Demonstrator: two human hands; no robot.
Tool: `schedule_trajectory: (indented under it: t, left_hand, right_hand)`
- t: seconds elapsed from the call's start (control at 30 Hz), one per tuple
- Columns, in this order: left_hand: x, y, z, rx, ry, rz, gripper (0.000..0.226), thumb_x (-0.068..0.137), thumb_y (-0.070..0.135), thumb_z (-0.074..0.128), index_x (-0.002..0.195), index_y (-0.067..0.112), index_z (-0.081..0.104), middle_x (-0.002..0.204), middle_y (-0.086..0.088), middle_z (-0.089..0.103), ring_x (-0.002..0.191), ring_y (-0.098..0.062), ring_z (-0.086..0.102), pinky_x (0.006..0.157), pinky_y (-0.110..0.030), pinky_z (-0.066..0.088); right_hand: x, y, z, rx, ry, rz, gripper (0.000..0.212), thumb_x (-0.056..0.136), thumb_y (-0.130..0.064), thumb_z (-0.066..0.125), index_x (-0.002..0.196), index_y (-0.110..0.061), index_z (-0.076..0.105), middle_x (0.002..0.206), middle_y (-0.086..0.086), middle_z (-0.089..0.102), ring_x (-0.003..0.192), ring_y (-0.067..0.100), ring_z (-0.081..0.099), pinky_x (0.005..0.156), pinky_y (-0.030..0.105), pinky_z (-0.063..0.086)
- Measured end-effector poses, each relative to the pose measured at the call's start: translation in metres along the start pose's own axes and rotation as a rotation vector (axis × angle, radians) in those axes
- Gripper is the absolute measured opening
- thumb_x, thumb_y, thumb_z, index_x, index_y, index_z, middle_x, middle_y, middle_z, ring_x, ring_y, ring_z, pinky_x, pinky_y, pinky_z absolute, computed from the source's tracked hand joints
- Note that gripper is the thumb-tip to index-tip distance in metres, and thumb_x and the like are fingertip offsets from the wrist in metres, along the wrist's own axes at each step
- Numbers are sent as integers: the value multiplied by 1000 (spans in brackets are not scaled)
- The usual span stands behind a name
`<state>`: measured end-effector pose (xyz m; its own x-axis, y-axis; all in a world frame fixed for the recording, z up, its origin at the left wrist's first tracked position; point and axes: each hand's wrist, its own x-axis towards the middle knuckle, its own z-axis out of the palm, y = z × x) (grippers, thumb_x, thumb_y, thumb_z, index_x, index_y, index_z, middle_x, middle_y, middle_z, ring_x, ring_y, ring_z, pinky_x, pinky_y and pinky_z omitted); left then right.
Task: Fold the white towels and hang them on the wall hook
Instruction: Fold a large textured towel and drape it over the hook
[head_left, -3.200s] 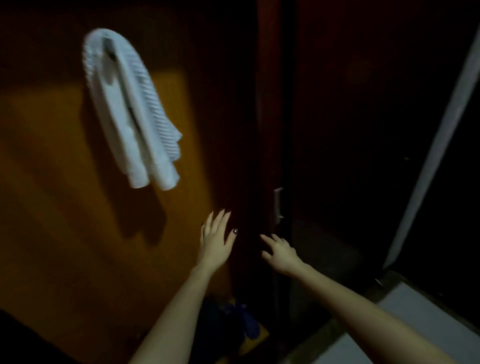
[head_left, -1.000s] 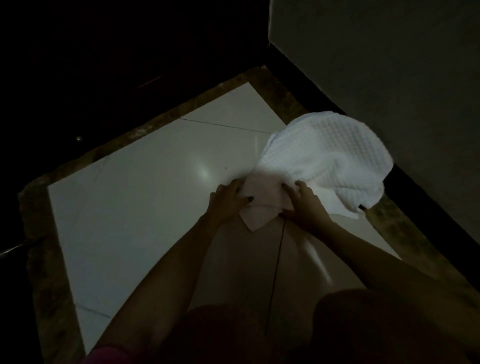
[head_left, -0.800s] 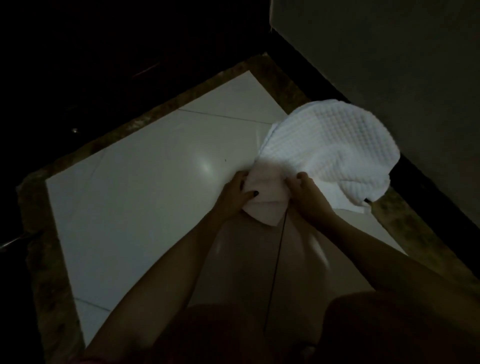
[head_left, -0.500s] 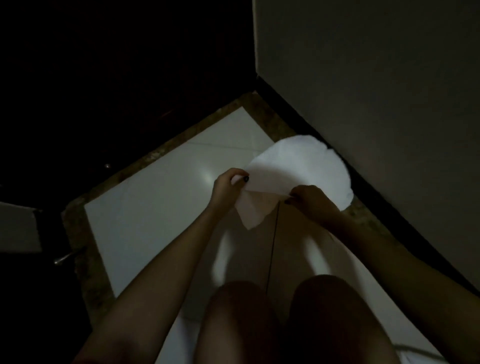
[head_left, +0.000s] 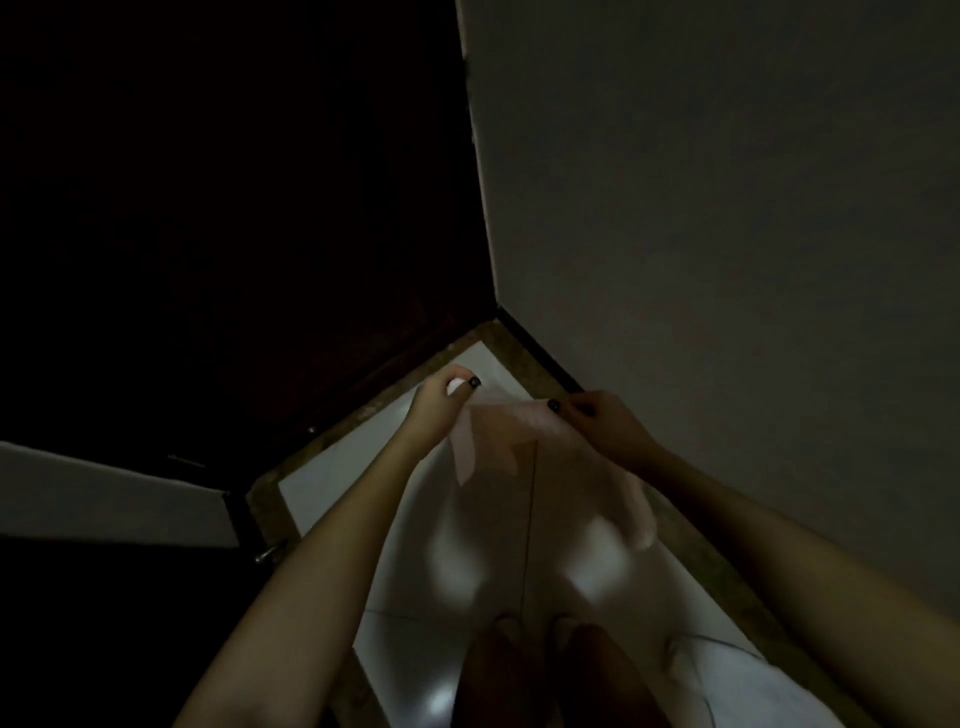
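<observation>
Above the glossy white tiled floor (head_left: 332, 467), close to the plain grey wall (head_left: 727, 260), I see the left hand (head_left: 441, 397) and right hand (head_left: 602, 423) holding the thin white cloth towel (head_left: 498, 431) stretched between them, each grip pinching its top edge while the rest hangs down.

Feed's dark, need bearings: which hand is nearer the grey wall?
Right. The right hand pinches the towel close beside the foot of the wall; the left hand holds the towel's other end farther off, toward the dark door.
</observation>
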<state>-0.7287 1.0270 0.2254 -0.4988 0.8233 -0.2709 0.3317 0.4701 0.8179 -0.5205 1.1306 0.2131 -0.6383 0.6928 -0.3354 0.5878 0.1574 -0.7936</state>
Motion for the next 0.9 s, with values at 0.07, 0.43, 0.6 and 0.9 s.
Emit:
schedule_trajectory:
  t: [0.07,0.43,0.6,0.9]
  left_hand:
    - [-27,43,-39,-2,-27,-20,11,98,17,51,95,17,61,85,7,58,72,-5,54,59,-16,42]
    - [-164,236,-270,-120,19,17,28,95,14,58,67,12,56,56,3,55,49,-8,50,50,-23,36]
    - [-235,268,-345,-99,93,44,13,90,9,61,79,13,64,61,9,65,55,-3,61,51,-17,47]
    - [-353,221,-410,-97,307,-73,26,60,24,77,82,15,65,72,10,67,70,-6,63,63,-21,50]
  right_hand:
    - [-23,-51,-23,20,-33,-20,52,97,-38,52,69,5,57,60,8,46,53,19,43,55,28,32]
    - [-93,-331,-141,-618,-342,-357,19,83,-27,73,77,-11,65,67,-1,58,63,14,54,58,30,40]
    - [-93,-380,-136,-746,-243,-483,22,94,-28,56,79,-12,56,74,5,57,69,25,55,59,36,39]
    - [-75,-448,-20,-662,-3,-735,16,93,-19,49,98,-6,57,88,18,64,81,38,62,67,42,49]
